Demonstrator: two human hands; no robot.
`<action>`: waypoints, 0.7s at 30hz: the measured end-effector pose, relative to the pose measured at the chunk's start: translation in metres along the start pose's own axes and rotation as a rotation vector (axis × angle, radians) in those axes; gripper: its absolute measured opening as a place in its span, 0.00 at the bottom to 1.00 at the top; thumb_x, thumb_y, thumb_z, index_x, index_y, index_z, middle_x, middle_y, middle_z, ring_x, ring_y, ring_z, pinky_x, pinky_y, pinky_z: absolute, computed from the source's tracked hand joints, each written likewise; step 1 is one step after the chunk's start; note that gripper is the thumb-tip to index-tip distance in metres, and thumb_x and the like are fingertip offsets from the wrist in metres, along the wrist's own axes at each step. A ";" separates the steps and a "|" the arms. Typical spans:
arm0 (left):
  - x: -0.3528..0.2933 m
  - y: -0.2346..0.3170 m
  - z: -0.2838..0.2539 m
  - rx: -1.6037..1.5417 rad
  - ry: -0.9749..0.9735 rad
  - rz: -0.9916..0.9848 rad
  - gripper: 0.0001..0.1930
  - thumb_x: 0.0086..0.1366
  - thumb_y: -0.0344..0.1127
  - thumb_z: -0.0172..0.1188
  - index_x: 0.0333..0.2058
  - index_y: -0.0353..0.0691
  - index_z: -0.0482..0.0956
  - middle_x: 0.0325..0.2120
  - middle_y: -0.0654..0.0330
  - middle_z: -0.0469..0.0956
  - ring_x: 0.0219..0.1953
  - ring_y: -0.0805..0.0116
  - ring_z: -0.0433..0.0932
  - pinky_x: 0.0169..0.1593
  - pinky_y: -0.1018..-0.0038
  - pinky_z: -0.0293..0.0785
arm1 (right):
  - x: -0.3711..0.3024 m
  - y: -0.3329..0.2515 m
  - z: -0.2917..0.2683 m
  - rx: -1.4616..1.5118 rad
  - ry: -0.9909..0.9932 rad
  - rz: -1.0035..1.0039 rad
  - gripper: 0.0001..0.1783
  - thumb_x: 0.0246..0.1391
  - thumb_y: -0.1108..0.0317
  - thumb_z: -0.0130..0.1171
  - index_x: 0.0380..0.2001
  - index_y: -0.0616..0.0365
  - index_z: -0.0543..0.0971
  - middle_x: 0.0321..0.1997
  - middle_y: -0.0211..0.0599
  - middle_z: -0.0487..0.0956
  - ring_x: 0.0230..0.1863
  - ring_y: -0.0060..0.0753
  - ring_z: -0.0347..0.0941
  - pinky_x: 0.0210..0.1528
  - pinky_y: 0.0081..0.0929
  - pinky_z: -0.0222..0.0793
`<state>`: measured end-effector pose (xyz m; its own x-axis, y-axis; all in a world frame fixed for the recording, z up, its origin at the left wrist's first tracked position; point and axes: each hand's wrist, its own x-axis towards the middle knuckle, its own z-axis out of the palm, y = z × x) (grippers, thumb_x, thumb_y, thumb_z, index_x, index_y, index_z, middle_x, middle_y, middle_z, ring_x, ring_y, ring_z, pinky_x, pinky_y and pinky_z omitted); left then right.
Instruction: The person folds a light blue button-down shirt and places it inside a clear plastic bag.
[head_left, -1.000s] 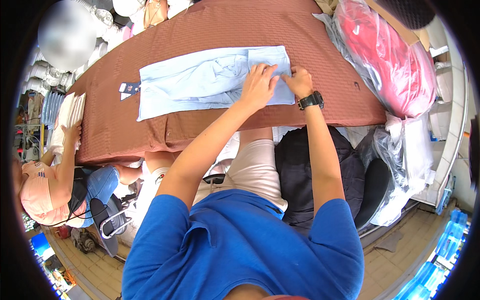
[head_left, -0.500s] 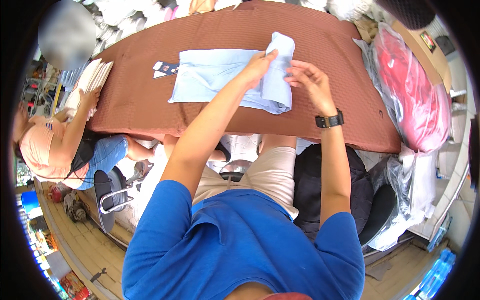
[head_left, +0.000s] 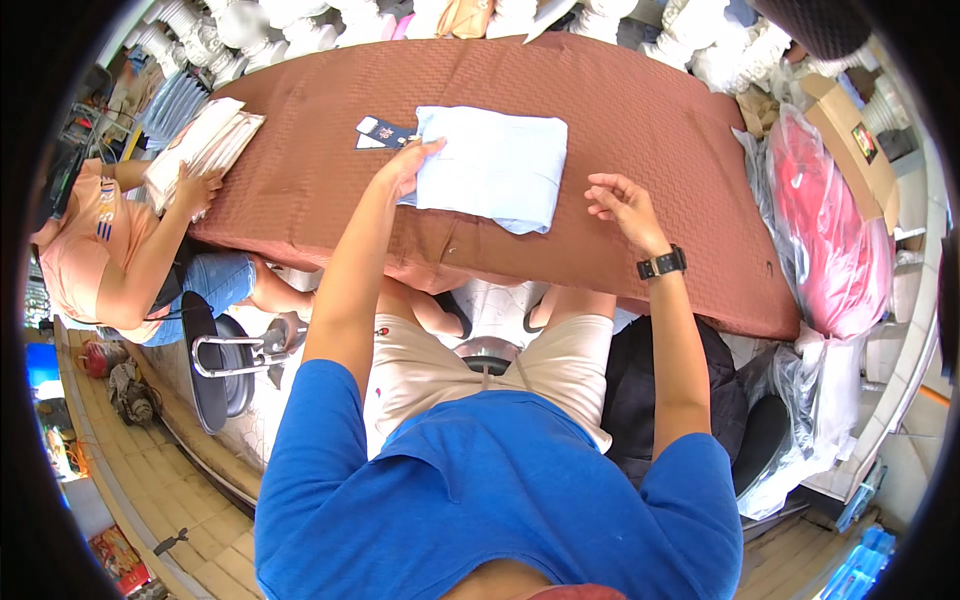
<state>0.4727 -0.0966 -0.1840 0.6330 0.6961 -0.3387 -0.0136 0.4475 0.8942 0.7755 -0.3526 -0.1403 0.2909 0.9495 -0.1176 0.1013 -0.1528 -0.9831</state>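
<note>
A light blue folded garment [head_left: 495, 165] lies on the brown quilted table cover, in a compact, roughly square bundle. Dark blue and white hang tags [head_left: 385, 133] stick out at its upper left. My left hand [head_left: 408, 168] holds the bundle's left edge, thumb over the cloth and the other fingers partly hidden. To the right of the garment and apart from it is my right hand [head_left: 622, 205], empty, with loosely bent fingers spread a little. A black watch [head_left: 662, 263] is on my right wrist.
The brown-covered table [head_left: 330, 90] curves in front of me. At the left, a seated person [head_left: 120, 250] handles a stack of pale packaged garments [head_left: 205, 145]. Red items in clear plastic [head_left: 825, 220] and a cardboard box [head_left: 850, 140] stand right. A black bag [head_left: 665, 390] is beside my leg.
My left hand has moved left, and the garment's right part is now folded over to the left, leaving a shorter bundle. My right hand has come away from the cloth. The view has shifted slightly.
</note>
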 end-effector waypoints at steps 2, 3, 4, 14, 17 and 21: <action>0.002 0.009 0.000 -0.032 -0.007 -0.006 0.25 0.71 0.37 0.57 0.61 0.31 0.66 0.54 0.48 0.77 0.54 0.58 0.79 0.56 0.59 0.80 | 0.006 -0.011 0.018 -0.044 -0.011 -0.005 0.16 0.65 0.64 0.59 0.52 0.59 0.79 0.41 0.32 0.83 0.35 0.20 0.78 0.41 0.19 0.73; 0.000 0.017 0.003 -0.034 -0.014 0.002 0.24 0.72 0.37 0.57 0.61 0.31 0.66 0.54 0.48 0.76 0.53 0.58 0.79 0.56 0.59 0.80 | 0.011 -0.013 0.023 -0.059 -0.032 -0.020 0.16 0.64 0.65 0.59 0.52 0.59 0.79 0.41 0.32 0.83 0.35 0.19 0.78 0.40 0.19 0.73; -0.003 0.023 0.003 -0.036 -0.021 0.011 0.24 0.72 0.37 0.56 0.61 0.31 0.66 0.55 0.48 0.76 0.53 0.58 0.79 0.56 0.59 0.79 | 0.018 -0.014 0.028 -0.094 -0.046 -0.044 0.16 0.63 0.65 0.60 0.51 0.59 0.79 0.41 0.33 0.83 0.35 0.19 0.77 0.40 0.19 0.73; -0.029 -0.016 -0.033 0.718 0.430 0.235 0.43 0.58 0.47 0.72 0.62 0.28 0.60 0.56 0.36 0.73 0.58 0.48 0.74 0.58 0.60 0.73 | 0.144 -0.047 0.124 -0.628 -0.062 -0.554 0.13 0.59 0.68 0.59 0.46 0.58 0.82 0.44 0.42 0.80 0.47 0.46 0.75 0.54 0.40 0.69; -0.052 -0.020 -0.018 0.773 0.455 0.173 0.40 0.55 0.42 0.74 0.59 0.31 0.62 0.51 0.36 0.76 0.55 0.41 0.77 0.57 0.58 0.73 | 0.201 -0.034 0.148 -0.783 -0.107 -0.595 0.13 0.60 0.68 0.57 0.47 0.54 0.82 0.50 0.42 0.78 0.55 0.52 0.70 0.60 0.46 0.66; -0.074 -0.010 -0.003 0.687 0.555 0.246 0.30 0.54 0.30 0.73 0.53 0.35 0.67 0.41 0.41 0.82 0.45 0.44 0.82 0.48 0.57 0.76 | 0.256 -0.012 0.187 -0.873 -0.106 -0.558 0.15 0.57 0.63 0.61 0.48 0.50 0.82 0.51 0.42 0.78 0.57 0.56 0.69 0.61 0.48 0.66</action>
<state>0.4234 -0.1511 -0.1683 0.2084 0.9768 -0.0490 0.4766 -0.0576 0.8772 0.6705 -0.0566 -0.1852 -0.0892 0.9589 0.2695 0.8611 0.2102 -0.4630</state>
